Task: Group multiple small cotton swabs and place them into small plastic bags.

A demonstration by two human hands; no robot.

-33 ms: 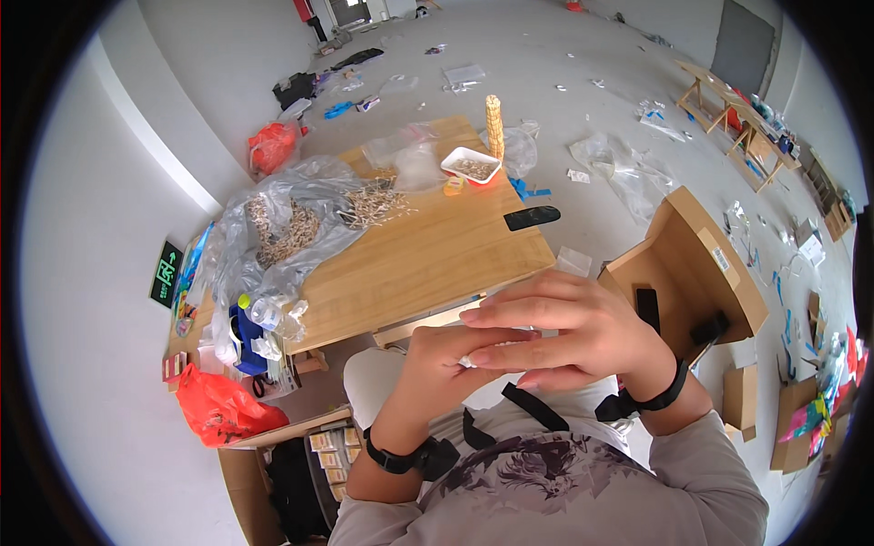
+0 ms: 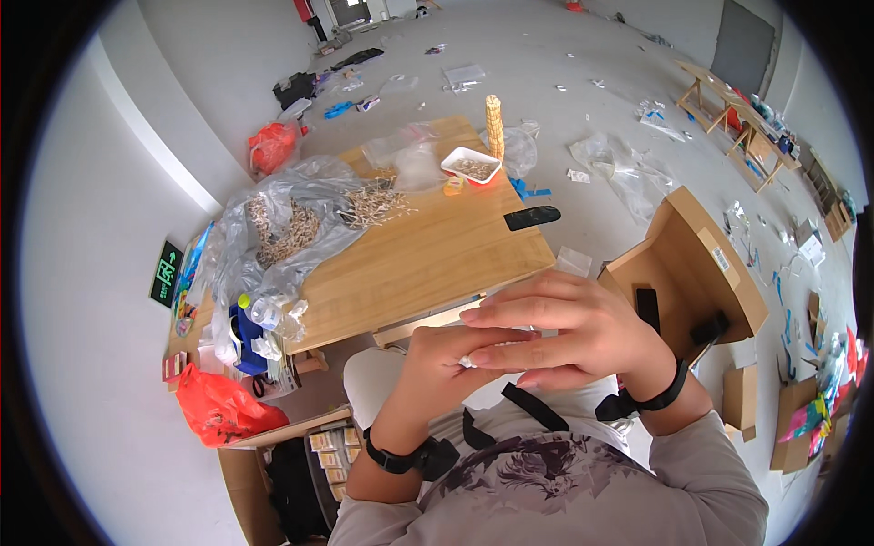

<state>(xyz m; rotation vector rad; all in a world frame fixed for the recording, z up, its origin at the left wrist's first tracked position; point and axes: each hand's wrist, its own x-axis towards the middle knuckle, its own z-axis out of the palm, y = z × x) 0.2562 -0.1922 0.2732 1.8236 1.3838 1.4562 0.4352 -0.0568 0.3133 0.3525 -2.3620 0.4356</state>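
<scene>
In front of my lap, my two hands meet. My left hand [image 2: 446,364] is closed around something small and white [image 2: 468,361], mostly hidden by the fingers. My right hand [image 2: 569,328] lies over it from the right with its fingers stretched out and apart, the fingertips reaching the left hand. Beyond them stands a wooden table [image 2: 410,273]. On it, a heap of cotton swabs [image 2: 375,202] lies loose beside a grey plastic bag [image 2: 319,182] holding more swabs. A white tray [image 2: 446,166] with swabs sits at the far right corner.
A tall woven-looking column [image 2: 494,127] rises by the tray, near a black strip [image 2: 533,217] at the table edge. An open cardboard box [image 2: 683,246] stands right; another box [image 2: 238,482] and a red bag [image 2: 218,409] are at left. Plastic litter [image 2: 628,173] lies on the floor.
</scene>
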